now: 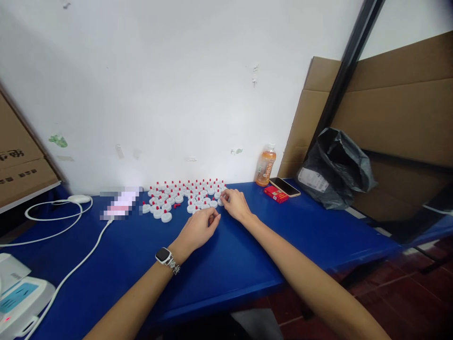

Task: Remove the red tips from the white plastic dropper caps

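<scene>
A glossy blue table (pixel 247 255) is spanning the lower frame. The left hand (pixel 202 228) is curling, contents hidden; the nearer right hand (pixel 235 204) is bending over a round white plastic cap (pixel 220 202) lying flat mid-frame, just leftward, grip unclear.

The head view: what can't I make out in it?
All in the head view:
- Left hand: its curled fingers hide whether it holds anything.
- Right hand: its fingers hide part of the cap beside them, so the grip is unclear.
- Pale thing at the cable's end: pixelation hides it.
- Bottle: label print too small.
- Power strip: cut off by the left edge.
</scene>
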Demonstrator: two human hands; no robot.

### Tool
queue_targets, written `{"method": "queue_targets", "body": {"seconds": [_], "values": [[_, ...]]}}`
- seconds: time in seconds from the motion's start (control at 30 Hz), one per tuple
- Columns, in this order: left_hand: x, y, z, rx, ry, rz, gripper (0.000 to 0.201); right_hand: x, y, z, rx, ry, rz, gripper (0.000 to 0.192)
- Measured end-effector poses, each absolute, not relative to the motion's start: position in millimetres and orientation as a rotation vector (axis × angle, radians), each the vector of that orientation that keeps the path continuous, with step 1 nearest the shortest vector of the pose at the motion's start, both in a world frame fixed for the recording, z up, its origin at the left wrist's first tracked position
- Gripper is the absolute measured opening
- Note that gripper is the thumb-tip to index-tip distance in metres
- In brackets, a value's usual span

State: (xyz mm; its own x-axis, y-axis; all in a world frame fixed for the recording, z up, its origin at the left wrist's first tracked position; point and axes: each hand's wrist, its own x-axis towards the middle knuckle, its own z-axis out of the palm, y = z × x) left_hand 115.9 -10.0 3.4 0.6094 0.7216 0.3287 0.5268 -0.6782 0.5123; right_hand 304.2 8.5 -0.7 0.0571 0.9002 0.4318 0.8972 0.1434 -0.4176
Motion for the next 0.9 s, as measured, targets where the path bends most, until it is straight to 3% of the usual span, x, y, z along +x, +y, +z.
{"method": "queue_targets", "body": {"seconds": [0.1, 0.23, 0.4, 0.67, 0.9], "values": [[109.4, -13.3, 3.2, 2.467, 1.034, 0.845, 0.021, 297.9, 0.0, 6.6, -1.553, -1.733, 0.025, 0.011], [95.2, -19.1, 3.4, 2.426, 1.058, 1.101, 0.043, 272.9, -24.2, 12.6, -1.216, -1.687, 0.262, 0.011], [59.7, -25.0, -4.6, 2.410, 1.043, 0.876, 0.024, 234.5, -34.3, 12.1, -1.079, -1.777, 0.505, 0.018], [9.0, -19.6, -17.1, 2.401, 1.434, 0.724, 0.028, 195.6, 33.9, 30.1, -1.288, -2.407, -0.227, 0.017], [9.3, -17.4, -20.6, 2.394, 1.433, 0.731, 0.029, 172.2, 75.7, 20.5, -1.414, -2.642, -0.377, 0.019]]}}
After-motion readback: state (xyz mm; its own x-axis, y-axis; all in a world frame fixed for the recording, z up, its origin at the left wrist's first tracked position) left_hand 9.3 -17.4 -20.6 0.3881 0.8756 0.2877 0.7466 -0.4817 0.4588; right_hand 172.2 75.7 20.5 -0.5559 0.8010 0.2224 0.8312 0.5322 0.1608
